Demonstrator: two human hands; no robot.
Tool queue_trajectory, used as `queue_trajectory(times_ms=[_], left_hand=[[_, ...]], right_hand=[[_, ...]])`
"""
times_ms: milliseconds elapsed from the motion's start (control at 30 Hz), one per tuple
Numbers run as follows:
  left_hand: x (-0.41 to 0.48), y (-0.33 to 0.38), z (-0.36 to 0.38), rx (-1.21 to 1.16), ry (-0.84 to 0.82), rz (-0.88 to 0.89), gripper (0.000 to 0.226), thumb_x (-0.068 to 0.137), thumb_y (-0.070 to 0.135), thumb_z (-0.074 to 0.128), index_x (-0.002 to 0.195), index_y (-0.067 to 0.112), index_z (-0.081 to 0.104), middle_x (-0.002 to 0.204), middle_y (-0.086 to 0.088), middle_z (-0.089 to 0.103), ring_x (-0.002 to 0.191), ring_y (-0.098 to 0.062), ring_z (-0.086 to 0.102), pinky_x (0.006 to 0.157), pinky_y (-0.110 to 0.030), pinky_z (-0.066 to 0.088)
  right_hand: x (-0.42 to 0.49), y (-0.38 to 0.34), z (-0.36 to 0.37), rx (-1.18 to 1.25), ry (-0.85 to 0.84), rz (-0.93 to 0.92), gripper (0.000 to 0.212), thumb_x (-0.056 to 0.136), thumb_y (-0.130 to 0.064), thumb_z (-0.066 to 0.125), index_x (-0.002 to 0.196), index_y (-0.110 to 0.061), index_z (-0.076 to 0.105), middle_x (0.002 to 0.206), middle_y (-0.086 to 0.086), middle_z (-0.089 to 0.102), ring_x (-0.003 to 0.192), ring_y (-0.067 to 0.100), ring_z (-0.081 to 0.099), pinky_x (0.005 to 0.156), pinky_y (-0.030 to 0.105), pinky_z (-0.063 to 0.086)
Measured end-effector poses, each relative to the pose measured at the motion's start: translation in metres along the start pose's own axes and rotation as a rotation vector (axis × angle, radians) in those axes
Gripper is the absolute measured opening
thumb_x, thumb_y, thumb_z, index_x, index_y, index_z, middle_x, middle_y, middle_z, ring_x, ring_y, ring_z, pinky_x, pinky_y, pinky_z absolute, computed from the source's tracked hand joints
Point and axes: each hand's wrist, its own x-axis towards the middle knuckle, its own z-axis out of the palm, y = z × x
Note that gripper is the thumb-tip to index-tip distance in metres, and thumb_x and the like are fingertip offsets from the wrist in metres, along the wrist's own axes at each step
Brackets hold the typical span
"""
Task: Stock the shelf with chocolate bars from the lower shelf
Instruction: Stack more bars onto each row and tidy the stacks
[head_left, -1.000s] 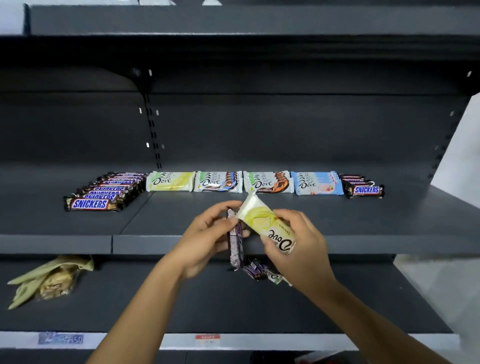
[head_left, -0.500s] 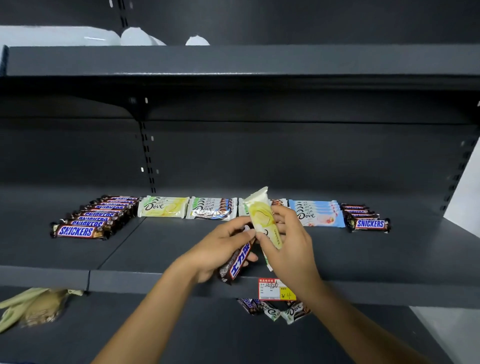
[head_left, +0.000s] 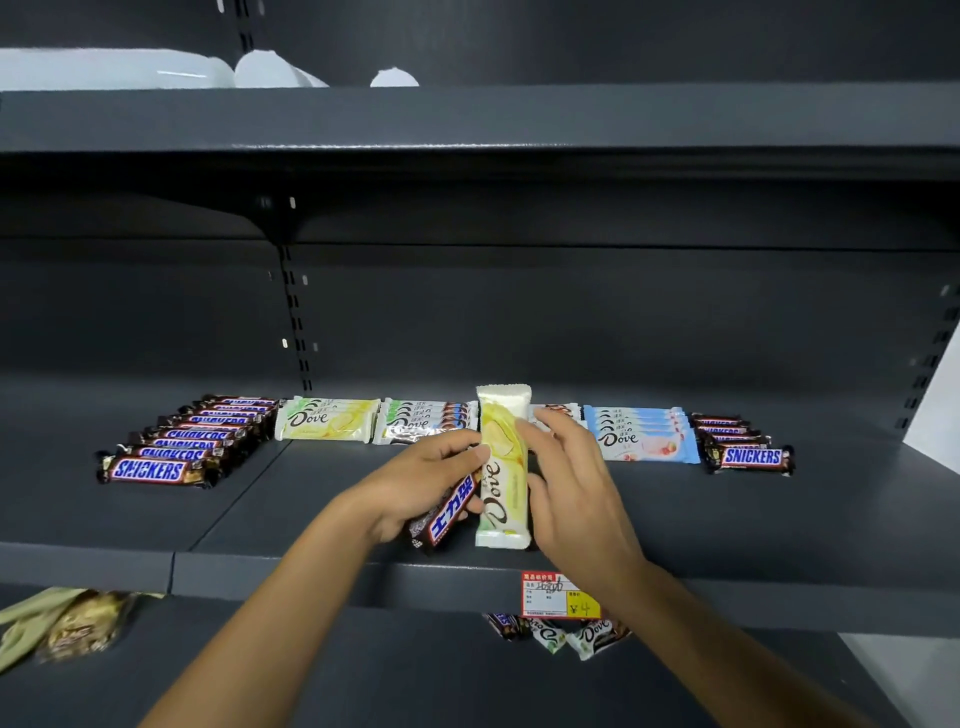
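Our left hand (head_left: 431, 483) curls round a Snickers bar (head_left: 449, 512), thumb tip against the yellow Dove bar (head_left: 503, 467). Our right hand (head_left: 571, 483) holds that bar by its right edge, fingers along the side. The Dove bar points to twelve o'clock over the front of the middle shelf (head_left: 779, 525) (whether it rests on the board or hangs just above it, we cannot tell).

Behind the hands runs a line of Dove: a yellow stack (head_left: 327, 420) at eleven, a green stack (head_left: 426, 422) beside it, and a pale blue stack (head_left: 641, 436) at one. A long Snickers row (head_left: 182, 447) closes the line at ten and a short row (head_left: 743, 447) at two.

At six, under a price tag (head_left: 558, 595), loose bars (head_left: 561, 631) lie on the lower shelf (head_left: 363, 665). A crumpled bag (head_left: 67, 621) lies at eight.
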Motion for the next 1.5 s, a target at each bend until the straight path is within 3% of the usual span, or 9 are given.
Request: queue_trajectory(times_ms=[100,200,400,600,733,900,1067,1267,1500], left_hand=[[0.001,0.003,-0.015,0.099,-0.033,-0.004,0.021,0.097,0.029,0.049,0.104,0.016,0.063,0.079,0.0,0.062,0.065,-0.012,0.064,0.057,-0.021,0.05],[0.002,0.008,-0.03,0.182,-0.075,0.022,0.018,0.097,0.029,0.048,0.099,0.026,0.066,0.071,0.014,0.064,0.066,-0.009,0.064,0.056,-0.019,0.05],[0.008,0.007,-0.06,0.375,-0.102,0.067,0.021,0.097,0.029,0.05,0.083,0.03,0.066,0.069,0.021,0.058,0.069,-0.009,0.06,0.076,-0.029,0.054],[0.009,0.002,-0.097,0.522,-0.084,0.08,0.016,0.093,0.035,0.055,0.09,0.025,0.067,0.086,-0.003,0.057,0.067,-0.011,0.062,0.084,-0.037,0.052],[0.006,0.001,-0.122,0.565,0.069,0.108,0.015,0.092,0.036,0.056,0.084,0.029,0.066,0.091,-0.01,0.059,0.065,-0.016,0.067,0.08,-0.036,0.05],[0.003,-0.007,-0.153,0.455,0.268,0.135,0.017,0.095,0.031,0.052,0.091,0.023,0.066,0.102,-0.013,0.062,0.072,-0.015,0.07,0.063,-0.015,0.048],[0.004,-0.026,-0.185,0.337,0.422,0.128,0.023,0.096,0.028,0.046,0.086,0.026,0.067,0.096,-0.011,0.063,0.086,-0.018,0.066,0.077,-0.033,0.058],[0.006,-0.047,-0.214,0.267,0.569,0.103,0.023,0.096,0.029,0.043,0.09,0.025,0.065,0.085,0.004,0.06,0.069,-0.01,0.066,0.084,-0.041,0.055],[0.012,-0.07,-0.238,0.228,0.681,0.075,0.024,0.097,0.024,0.04,0.096,0.027,0.063,0.09,0.007,0.066,0.072,-0.014,0.068,0.075,-0.031,0.049]], right_hand=[[0.009,0.002,0.001,-0.275,-0.113,-0.235,0.063,0.073,0.002,0.054,0.132,-0.019,0.044,0.141,0.007,0.042,0.133,0.027,0.034,0.106,0.043,0.03],[0.019,-0.003,0.005,-0.478,-0.231,-0.308,0.08,0.061,-0.001,0.071,0.134,-0.022,0.044,0.147,0.003,0.039,0.138,0.027,0.026,0.108,0.051,0.022],[0.045,-0.016,0.02,-0.524,-0.359,-0.419,0.071,0.06,-0.007,0.073,0.127,-0.016,0.053,0.14,0.002,0.047,0.138,0.024,0.03,0.112,0.052,0.016],[0.056,-0.023,0.047,-0.405,-0.311,-0.451,0.051,0.067,-0.007,0.072,0.116,-0.016,0.061,0.121,-0.001,0.06,0.124,0.022,0.049,0.106,0.039,0.035],[0.059,-0.029,0.07,-0.341,-0.258,-0.372,0.038,0.067,-0.013,0.074,0.104,-0.017,0.063,0.106,-0.002,0.062,0.106,0.021,0.055,0.092,0.032,0.041],[0.06,-0.038,0.106,-0.233,-0.295,-0.154,0.05,0.059,-0.014,0.083,0.104,-0.015,0.062,0.099,-0.001,0.059,0.095,0.02,0.051,0.082,0.031,0.051],[0.062,-0.052,0.146,-0.098,-0.285,0.008,0.054,0.059,-0.003,0.082,0.109,-0.01,0.062,0.101,0.002,0.056,0.095,0.018,0.043,0.081,0.027,0.048],[0.073,-0.072,0.192,-0.015,-0.305,0.146,0.05,0.068,0.004,0.072,0.115,-0.005,0.058,0.109,0.009,0.052,0.103,0.022,0.041,0.09,0.03,0.041],[0.084,-0.082,0.237,-0.027,-0.304,0.249,0.054,0.067,0.015,0.061,0.118,-0.001,0.055,0.113,0.014,0.049,0.105,0.029,0.042,0.094,0.032,0.039]])
